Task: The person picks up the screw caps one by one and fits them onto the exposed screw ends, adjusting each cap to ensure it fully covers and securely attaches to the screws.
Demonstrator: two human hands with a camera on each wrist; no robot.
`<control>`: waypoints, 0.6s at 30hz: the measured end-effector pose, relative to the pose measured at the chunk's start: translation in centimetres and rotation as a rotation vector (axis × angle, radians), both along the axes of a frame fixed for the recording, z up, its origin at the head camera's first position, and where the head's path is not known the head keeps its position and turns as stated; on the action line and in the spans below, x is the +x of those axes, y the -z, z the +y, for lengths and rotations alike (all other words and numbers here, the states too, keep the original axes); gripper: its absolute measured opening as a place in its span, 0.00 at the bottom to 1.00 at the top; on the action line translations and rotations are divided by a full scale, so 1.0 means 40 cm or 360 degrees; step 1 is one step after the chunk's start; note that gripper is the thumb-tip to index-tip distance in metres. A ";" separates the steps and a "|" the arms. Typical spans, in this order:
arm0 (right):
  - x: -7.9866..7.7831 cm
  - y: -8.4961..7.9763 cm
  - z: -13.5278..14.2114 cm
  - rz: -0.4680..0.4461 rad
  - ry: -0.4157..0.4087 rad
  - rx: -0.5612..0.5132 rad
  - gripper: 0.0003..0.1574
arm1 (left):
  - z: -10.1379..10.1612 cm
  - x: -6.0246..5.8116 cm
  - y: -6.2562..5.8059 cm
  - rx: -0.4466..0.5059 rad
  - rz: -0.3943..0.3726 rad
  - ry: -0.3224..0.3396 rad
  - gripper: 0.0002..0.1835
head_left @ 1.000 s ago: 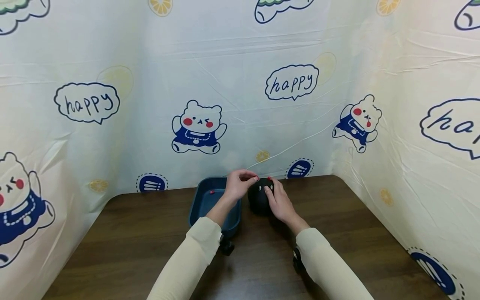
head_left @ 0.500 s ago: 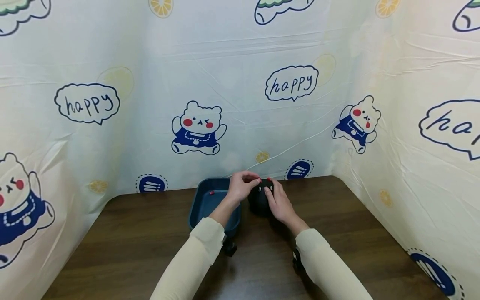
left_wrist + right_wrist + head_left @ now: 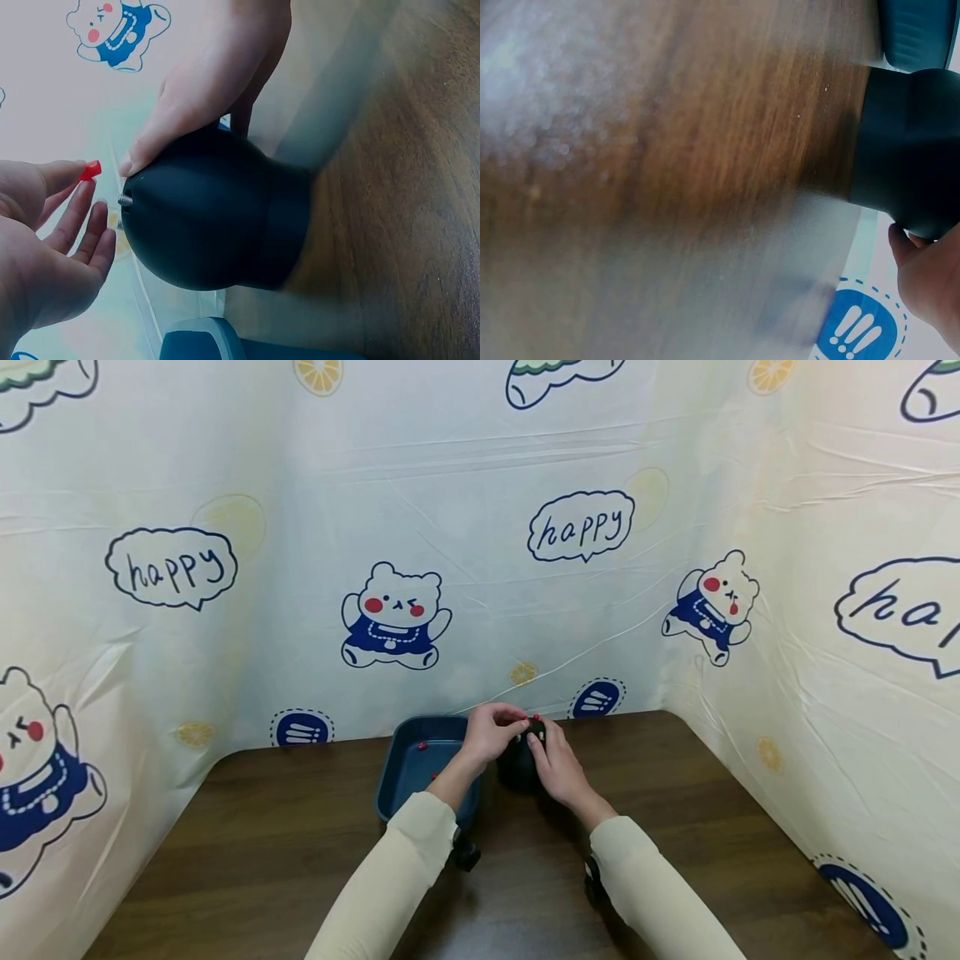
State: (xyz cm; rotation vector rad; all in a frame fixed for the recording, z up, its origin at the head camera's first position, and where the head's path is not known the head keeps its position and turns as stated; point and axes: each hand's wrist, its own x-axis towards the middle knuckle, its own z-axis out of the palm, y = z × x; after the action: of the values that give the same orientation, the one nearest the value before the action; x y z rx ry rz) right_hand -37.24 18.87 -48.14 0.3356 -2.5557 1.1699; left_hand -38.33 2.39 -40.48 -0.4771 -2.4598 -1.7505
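Observation:
A black rounded body (image 3: 199,214) with a narrower base stands on the table, with short threaded metal stems (image 3: 125,200) poking from its top. My right hand (image 3: 561,768) steadies it, thumb on the near side and fingers over the far side. Between thumb and fingertip, my left hand (image 3: 486,739) pinches a small red cap (image 3: 91,170), held just off the stems in the left wrist view. Another bit of red (image 3: 536,718) shows at the top of the body, beside the right fingers. The right wrist view catches the body's base and part of the right hand (image 3: 930,281).
Left of the black body is a blue tray (image 3: 401,777), partly covered by my left forearm. Small red pieces (image 3: 422,745) lie inside it. The brown wooden table (image 3: 300,843) ends at a printed curtain (image 3: 480,627) behind and at the sides.
My left hand has shifted right with the red cap, closer over the black body's top. A second red piece in the tray has come into view. The right hand keeps its place.

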 end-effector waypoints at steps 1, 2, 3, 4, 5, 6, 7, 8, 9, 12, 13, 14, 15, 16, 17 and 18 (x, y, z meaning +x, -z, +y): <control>0.000 0.000 0.000 0.0015 -0.0001 -0.0001 0.38 | 0.001 -0.001 0.000 -0.0001 0.0000 0.0000 0.05; 0.000 0.001 0.000 0.0026 -0.0003 -0.0003 0.38 | 0.001 -0.001 0.000 -0.0001 -0.0003 0.0000 0.05; -0.001 0.001 -0.001 0.0038 -0.0003 -0.0005 0.38 | 0.002 0.000 0.000 -0.0001 -0.0006 0.0002 0.05; -0.001 0.001 -0.001 0.0049 -0.0005 -0.0009 0.38 | 0.003 0.000 0.001 -0.0003 -0.0006 0.0004 0.05; -0.001 0.002 -0.001 0.0045 -0.0006 -0.0008 0.38 | 0.004 0.000 0.003 -0.0006 -0.0006 0.0004 0.05; -0.001 0.003 -0.001 0.0044 -0.0007 -0.0007 0.38 | 0.004 0.001 0.003 -0.0012 -0.0007 0.0004 0.04; 0.000 0.004 -0.001 0.0046 -0.0009 0.0000 0.38 | 0.005 0.002 0.004 -0.0026 0.0003 0.0005 0.04; 0.000 0.005 0.000 0.0047 -0.0011 0.0000 0.38 | 0.006 0.004 0.005 -0.0043 0.0017 0.0007 0.04; 0.000 0.005 0.000 0.0044 -0.0013 0.0002 0.39 | 0.007 0.004 0.006 -0.0064 0.0035 0.0009 0.04; 0.002 0.005 0.000 0.0040 -0.0016 0.0005 0.40 | 0.012 0.006 0.008 -0.0120 0.0104 0.0014 0.05; 0.001 0.005 0.000 0.0044 -0.0017 0.0002 0.40 | 0.014 0.005 0.009 -0.0136 0.0129 0.0014 0.05; 0.001 0.005 0.000 0.0046 -0.0016 -0.0002 0.40 | 0.017 0.005 0.009 -0.0144 0.0147 0.0014 0.05; 0.001 0.004 0.001 0.0046 -0.0013 0.0002 0.39 | 0.020 0.004 0.010 -0.0152 0.0161 0.0009 0.05; 0.002 0.004 0.001 0.0057 -0.0012 0.0002 0.39 | 0.023 0.003 0.010 -0.0156 0.0177 0.0004 0.05; 0.002 0.004 0.001 0.0071 -0.0011 0.0003 0.38 | 0.026 0.004 0.010 -0.0161 0.0191 -0.0002 0.05; 0.001 0.005 0.001 0.0082 -0.0008 0.0012 0.38 | 0.030 0.004 0.010 -0.0163 0.0199 -0.0006 0.05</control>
State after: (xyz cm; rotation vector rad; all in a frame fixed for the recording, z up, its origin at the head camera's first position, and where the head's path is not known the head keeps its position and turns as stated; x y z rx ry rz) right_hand -37.18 18.93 -48.34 0.3696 -2.5169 1.1384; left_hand -38.18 3.58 -40.89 -0.5720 -2.4689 -1.5481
